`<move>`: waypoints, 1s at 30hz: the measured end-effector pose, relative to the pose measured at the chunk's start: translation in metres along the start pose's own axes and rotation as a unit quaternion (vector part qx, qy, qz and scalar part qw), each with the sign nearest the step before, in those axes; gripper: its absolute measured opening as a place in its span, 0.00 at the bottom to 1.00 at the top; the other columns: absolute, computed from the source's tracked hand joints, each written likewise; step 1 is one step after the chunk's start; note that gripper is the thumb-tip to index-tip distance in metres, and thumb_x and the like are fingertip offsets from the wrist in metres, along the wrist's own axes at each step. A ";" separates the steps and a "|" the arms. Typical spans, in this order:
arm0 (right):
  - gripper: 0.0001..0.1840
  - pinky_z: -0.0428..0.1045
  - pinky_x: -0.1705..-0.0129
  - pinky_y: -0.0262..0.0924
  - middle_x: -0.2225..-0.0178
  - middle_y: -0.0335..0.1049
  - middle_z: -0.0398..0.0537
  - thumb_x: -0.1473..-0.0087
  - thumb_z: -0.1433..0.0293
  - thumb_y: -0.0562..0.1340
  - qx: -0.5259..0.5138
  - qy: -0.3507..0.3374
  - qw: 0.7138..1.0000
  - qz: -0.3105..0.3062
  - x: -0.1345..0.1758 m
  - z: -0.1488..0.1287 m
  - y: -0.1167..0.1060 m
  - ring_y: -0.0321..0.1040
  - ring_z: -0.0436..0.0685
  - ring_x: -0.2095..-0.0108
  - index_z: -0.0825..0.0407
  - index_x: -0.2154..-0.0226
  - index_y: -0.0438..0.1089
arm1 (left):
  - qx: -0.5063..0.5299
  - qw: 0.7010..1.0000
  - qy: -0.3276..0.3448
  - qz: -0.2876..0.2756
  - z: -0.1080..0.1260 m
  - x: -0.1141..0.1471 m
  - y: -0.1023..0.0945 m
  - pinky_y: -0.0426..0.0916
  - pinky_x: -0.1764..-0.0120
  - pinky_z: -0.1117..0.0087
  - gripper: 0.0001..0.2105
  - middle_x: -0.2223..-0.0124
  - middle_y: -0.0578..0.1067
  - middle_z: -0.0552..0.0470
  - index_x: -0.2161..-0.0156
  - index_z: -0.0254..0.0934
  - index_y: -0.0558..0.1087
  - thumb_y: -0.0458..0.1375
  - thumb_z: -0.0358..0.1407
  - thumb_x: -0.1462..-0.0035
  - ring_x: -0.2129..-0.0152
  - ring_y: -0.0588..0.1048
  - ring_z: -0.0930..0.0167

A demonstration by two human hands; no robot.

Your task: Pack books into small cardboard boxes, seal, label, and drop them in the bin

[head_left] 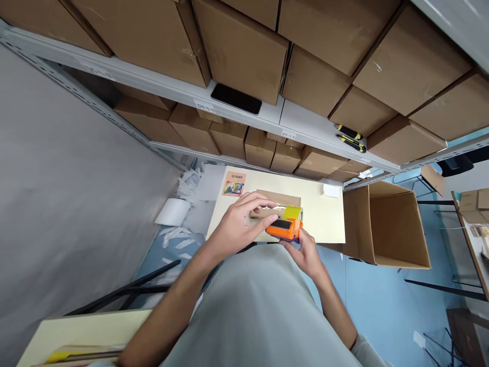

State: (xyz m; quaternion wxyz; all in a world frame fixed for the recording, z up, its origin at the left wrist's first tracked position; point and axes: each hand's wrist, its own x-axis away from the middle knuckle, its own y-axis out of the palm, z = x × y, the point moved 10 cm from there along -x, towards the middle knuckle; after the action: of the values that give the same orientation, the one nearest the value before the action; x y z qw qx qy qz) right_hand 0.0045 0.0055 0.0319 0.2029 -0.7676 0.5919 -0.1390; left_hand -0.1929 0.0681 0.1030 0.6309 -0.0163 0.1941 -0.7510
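Observation:
My right hand (306,252) is wrapped around the handle end of an orange tape dispenser (295,230), which carries a roll of yellow-green tape (292,213). The dispenser is held above the near edge of a pale table (324,224). To its left my left hand (248,218) is stretched out, fingers and thumb apart. Its thumb tip is beside the dispenser's dark front; whether they touch I cannot tell. Under the hands lies a flat brown cardboard box (284,197), partly hidden by the left hand and the dispenser, with a shiny strip on it.
A colourful printed card (234,184) and a small white box (330,191) lie on the table. A large open carton (399,224) stands to the right. Shelves with cardboard boxes rise ahead, holding a black phone (236,98) and yellow-black cutters (350,142). White scraps (178,234) litter the left floor.

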 end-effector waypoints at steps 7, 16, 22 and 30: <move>0.13 0.55 0.52 0.74 0.57 0.83 0.52 0.32 0.60 0.67 0.056 -0.010 0.998 -0.013 0.014 0.002 -0.003 0.79 0.63 0.57 0.47 0.49 0.78 | -0.003 0.999 -0.016 -0.047 -0.007 0.011 0.019 0.78 0.52 0.59 0.10 0.61 0.81 0.50 0.63 0.47 0.81 0.62 0.46 0.32 0.59 0.79 0.61; 0.16 0.50 0.61 0.70 0.64 0.82 0.45 0.43 0.60 0.70 -0.008 0.147 0.987 -0.068 0.049 0.062 0.033 0.75 0.57 0.67 0.50 0.55 0.79 | 0.004 0.980 -0.187 -0.072 -0.069 0.056 0.057 0.74 0.64 0.65 0.10 0.62 0.81 0.50 0.64 0.44 0.79 0.59 0.44 0.36 0.67 0.77 0.65; 0.23 0.48 0.66 0.64 0.69 0.78 0.43 0.43 0.49 0.70 -0.035 0.233 0.969 -0.078 0.061 0.089 0.044 0.70 0.55 0.69 0.53 0.59 0.81 | 0.047 0.951 -0.300 -0.067 -0.100 0.079 0.068 0.72 0.64 0.66 0.13 0.67 0.81 0.52 0.65 0.42 0.79 0.59 0.49 0.38 0.70 0.76 0.66; 0.23 0.49 0.63 0.67 0.68 0.79 0.44 0.40 0.47 0.69 0.006 0.265 0.948 -0.177 0.054 0.081 0.028 0.73 0.58 0.67 0.51 0.61 0.79 | 0.120 0.939 -0.322 -0.021 -0.126 0.091 0.079 0.73 0.60 0.63 0.17 0.66 0.82 0.50 0.64 0.41 0.78 0.60 0.53 0.41 0.66 0.80 0.62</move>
State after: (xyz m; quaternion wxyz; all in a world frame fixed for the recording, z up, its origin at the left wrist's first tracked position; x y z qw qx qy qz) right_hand 0.0312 -0.0412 -0.0544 0.0159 -0.7943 0.4782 -0.3743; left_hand -0.1710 0.0055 -0.0579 0.6413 -0.1852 -0.1112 -0.7363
